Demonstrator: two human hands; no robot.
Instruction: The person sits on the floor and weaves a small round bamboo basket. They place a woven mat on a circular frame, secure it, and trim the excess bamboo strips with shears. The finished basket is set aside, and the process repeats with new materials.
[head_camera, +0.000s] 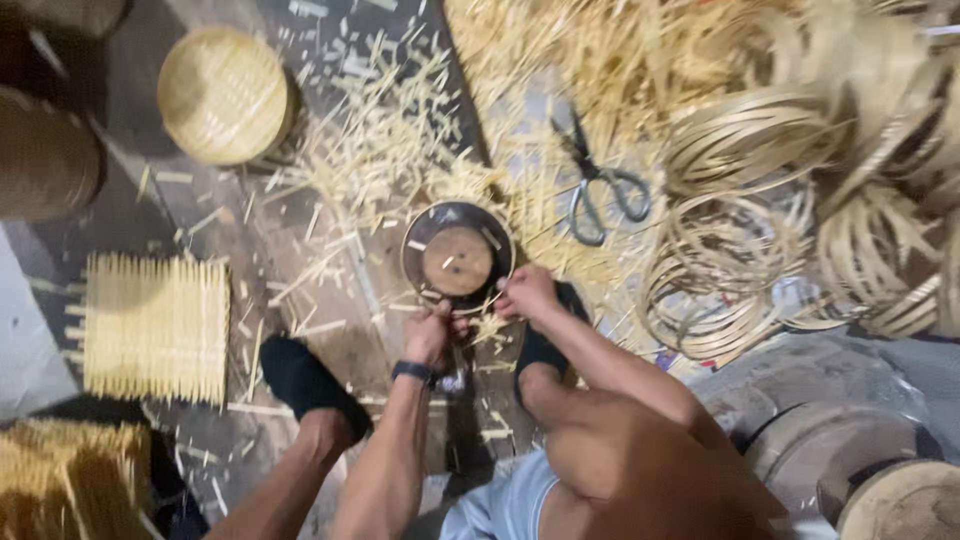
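Observation:
A dark round ring frame (412, 240) with a round wooden disc (457, 260) inside it lies on the floor in front of me. My left hand (432, 335), with a dark wristband, pinches the frame's near edge. My right hand (527, 292) grips the same near rim just to the right. Thin bamboo slivers show between my fingers. My feet in black shoes rest on either side of the frame.
Large scissors (598, 185) lie beyond the frame among bamboo scraps. Coiled bamboo strip rings (745, 145) pile up on the right. A round woven basket lid (225, 95) stands at the far left, with a woven bamboo mat (155, 325) nearer and a round wooden block (905, 500) at bottom right.

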